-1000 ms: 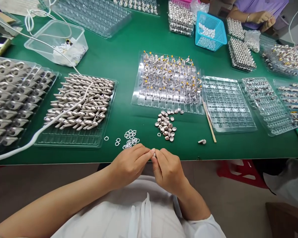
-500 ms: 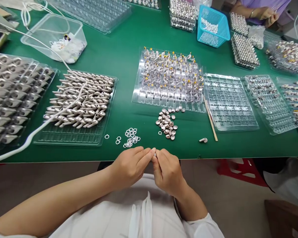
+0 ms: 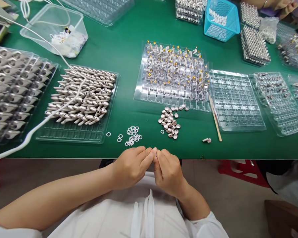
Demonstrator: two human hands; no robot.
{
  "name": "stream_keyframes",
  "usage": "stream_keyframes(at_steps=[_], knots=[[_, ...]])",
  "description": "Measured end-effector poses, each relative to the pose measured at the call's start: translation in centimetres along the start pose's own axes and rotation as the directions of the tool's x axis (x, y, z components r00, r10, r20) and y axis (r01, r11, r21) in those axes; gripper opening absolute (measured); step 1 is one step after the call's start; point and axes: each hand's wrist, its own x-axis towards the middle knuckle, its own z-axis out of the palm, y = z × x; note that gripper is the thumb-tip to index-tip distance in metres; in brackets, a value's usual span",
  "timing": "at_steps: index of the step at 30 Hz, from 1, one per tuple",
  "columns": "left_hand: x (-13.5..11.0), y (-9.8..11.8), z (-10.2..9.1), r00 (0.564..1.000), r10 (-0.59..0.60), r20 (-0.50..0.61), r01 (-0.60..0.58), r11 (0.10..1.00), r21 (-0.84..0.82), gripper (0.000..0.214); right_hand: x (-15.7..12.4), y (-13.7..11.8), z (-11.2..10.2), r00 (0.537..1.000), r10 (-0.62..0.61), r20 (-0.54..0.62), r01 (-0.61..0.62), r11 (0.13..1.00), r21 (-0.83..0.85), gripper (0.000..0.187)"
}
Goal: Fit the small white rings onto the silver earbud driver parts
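Observation:
At the table's front edge my left hand (image 3: 132,167) and my right hand (image 3: 169,170) meet at the fingertips. Both are closed in a pinch around something small and pale, mostly hidden by the fingers. Just beyond my left hand lie several small white rings (image 3: 133,136), with a few more rings off to the left. Ahead of my right hand is a loose pile of small round metallic caps (image 3: 169,121), a single white ring (image 3: 162,131) beside it. To the right, a white earbud-shaped piece (image 3: 207,140) lies alone on the green table (image 3: 129,114).
Behind the caps stands a clear tray (image 3: 144,94) of small parts with yellow tips. A wooden stick (image 3: 215,120) lies by another clear tray (image 3: 238,100). Trays of silver-grey shells (image 3: 81,96), a white cable (image 3: 27,140) and a clear tub (image 3: 76,39) occupy the left. A blue basket (image 3: 221,24) stands far right, near a co-worker's hands (image 3: 286,6).
The camera view has shifted slightly, moving the table things a little in the picture. My hands keep the same pinch at the table edge.

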Motion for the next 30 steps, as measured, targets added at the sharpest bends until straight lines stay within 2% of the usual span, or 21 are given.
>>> stream_keyframes(at_steps=[9,16,21,30], knots=[[0.7,-0.5,0.0,0.999,-0.049,-0.004,0.049,0.998,-0.029,0.026,0.6,0.5,-0.5,0.999,0.026,-0.028,-0.024,0.998,0.053,0.015],[1.1,-1.3,-0.2,0.98,-0.193,-0.049,0.176,0.954,-0.242,0.018,1.0,1.2,-1.3,0.998,-0.007,-0.069,0.019,0.985,0.172,0.031],[0.4,-1.8,-0.3,0.989,-0.139,-0.045,0.116,0.936,-0.332,0.023,1.0,1.3,-1.5,0.998,-0.018,-0.056,0.029,0.979,0.204,0.038],[0.0,-1.8,-0.3,0.989,-0.147,-0.028,0.128,0.931,-0.342,0.031,0.6,1.2,-1.1,0.999,0.02,-0.033,-0.013,0.979,0.205,0.038]])
